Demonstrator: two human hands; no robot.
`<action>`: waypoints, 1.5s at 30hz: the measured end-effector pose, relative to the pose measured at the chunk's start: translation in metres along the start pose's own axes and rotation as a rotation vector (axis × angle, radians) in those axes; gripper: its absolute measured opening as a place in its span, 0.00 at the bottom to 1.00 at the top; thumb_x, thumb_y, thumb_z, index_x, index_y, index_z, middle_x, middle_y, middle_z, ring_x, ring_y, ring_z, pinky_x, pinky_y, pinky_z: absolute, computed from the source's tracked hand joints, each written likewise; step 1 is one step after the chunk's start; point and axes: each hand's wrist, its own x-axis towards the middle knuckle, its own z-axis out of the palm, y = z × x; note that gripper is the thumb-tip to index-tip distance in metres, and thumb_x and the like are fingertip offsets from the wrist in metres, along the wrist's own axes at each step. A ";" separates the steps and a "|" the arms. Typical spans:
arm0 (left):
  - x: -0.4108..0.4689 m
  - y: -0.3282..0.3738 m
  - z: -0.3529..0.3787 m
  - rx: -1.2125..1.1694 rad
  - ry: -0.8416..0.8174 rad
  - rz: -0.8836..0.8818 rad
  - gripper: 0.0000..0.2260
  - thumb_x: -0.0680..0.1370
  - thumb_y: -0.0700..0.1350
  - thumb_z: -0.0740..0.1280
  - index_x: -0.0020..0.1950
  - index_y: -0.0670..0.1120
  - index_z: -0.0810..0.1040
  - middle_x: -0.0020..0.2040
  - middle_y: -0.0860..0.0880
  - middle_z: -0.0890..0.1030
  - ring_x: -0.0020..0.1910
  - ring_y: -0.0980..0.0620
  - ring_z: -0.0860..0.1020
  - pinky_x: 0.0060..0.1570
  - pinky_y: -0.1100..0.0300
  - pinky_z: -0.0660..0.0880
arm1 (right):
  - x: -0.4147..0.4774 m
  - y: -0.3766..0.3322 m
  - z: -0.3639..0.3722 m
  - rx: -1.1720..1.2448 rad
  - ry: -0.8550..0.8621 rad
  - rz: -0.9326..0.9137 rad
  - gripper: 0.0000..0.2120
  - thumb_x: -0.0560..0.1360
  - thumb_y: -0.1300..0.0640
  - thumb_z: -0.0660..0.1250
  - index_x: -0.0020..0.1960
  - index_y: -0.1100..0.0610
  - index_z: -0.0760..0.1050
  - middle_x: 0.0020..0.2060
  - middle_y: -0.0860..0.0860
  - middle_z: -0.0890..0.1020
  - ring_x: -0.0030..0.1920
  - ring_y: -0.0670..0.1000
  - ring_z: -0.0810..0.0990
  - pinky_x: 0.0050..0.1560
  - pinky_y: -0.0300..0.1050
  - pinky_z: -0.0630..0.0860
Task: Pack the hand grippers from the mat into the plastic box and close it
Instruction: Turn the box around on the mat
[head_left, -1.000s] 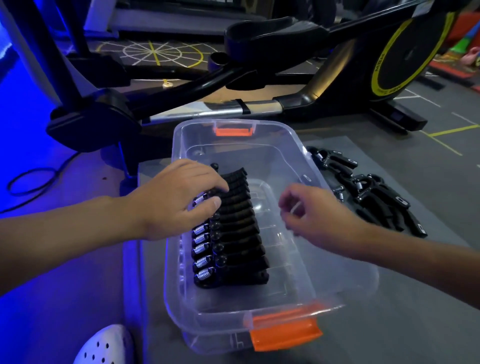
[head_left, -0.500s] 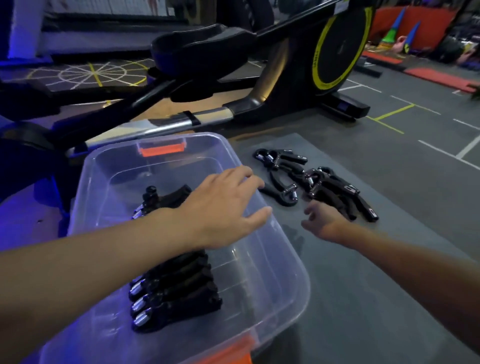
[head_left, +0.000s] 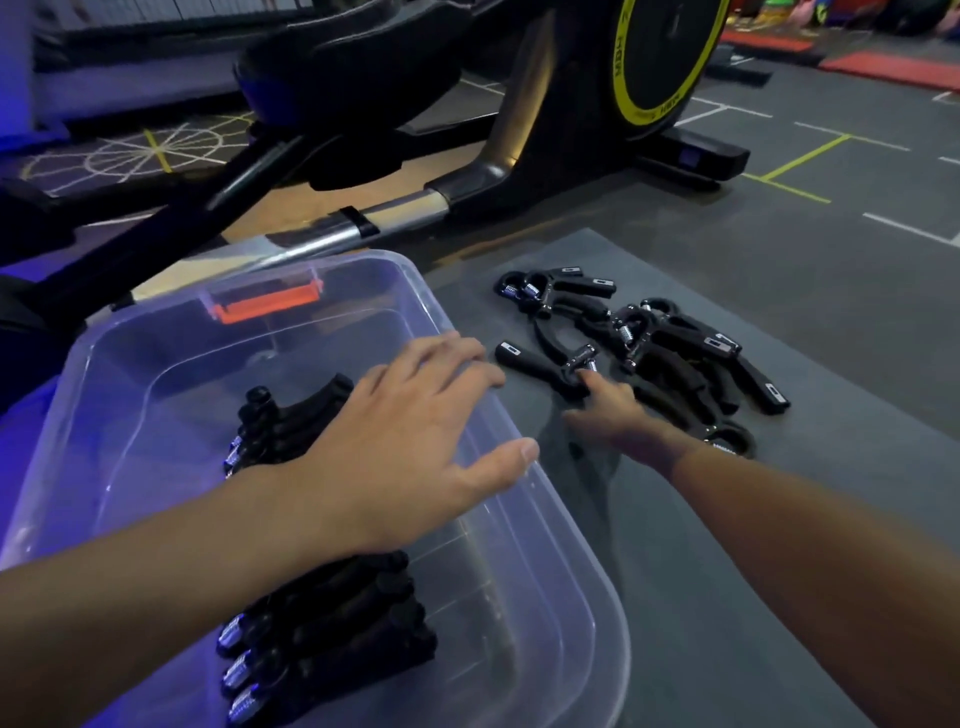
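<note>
A clear plastic box with an orange latch sits at the lower left. Inside it lies a row of several black hand grippers. My left hand hovers flat over the box with its fingers spread, reaching across the right rim. A loose pile of black hand grippers lies on the grey mat to the right. My right hand stretches out to the pile, and its fingertip touches the spring end of the nearest hand gripper. Neither hand holds anything.
A large black exercise machine with a yellow-ringed wheel stands just behind the box and the mat. Its silver rail runs close to the box's far rim. Grey gym floor with painted lines extends to the right.
My right hand has moved forward from the mat to the nearest hand gripper in the pile. My left hand stays spread over the box. The view has swung a little to the right.
</note>
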 end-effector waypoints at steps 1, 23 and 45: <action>0.000 0.000 0.000 0.000 -0.002 0.001 0.32 0.72 0.73 0.44 0.71 0.59 0.61 0.73 0.62 0.55 0.74 0.61 0.47 0.72 0.49 0.57 | 0.000 0.000 0.001 -0.022 -0.001 0.016 0.30 0.71 0.53 0.67 0.71 0.49 0.64 0.61 0.56 0.74 0.69 0.60 0.65 0.68 0.54 0.68; -0.018 -0.006 -0.022 0.042 -0.043 -0.008 0.29 0.76 0.66 0.44 0.75 0.57 0.61 0.78 0.55 0.58 0.76 0.56 0.55 0.73 0.52 0.56 | -0.056 -0.017 -0.028 0.018 0.044 -0.216 0.08 0.72 0.60 0.68 0.50 0.59 0.79 0.42 0.54 0.82 0.44 0.55 0.79 0.42 0.40 0.69; -0.163 -0.037 -0.060 -0.173 0.101 -0.717 0.13 0.78 0.50 0.62 0.59 0.44 0.70 0.61 0.45 0.63 0.44 0.43 0.75 0.44 0.55 0.69 | -0.252 -0.115 -0.070 0.130 -0.245 -0.231 0.35 0.74 0.56 0.69 0.75 0.50 0.53 0.56 0.54 0.76 0.40 0.50 0.78 0.35 0.42 0.76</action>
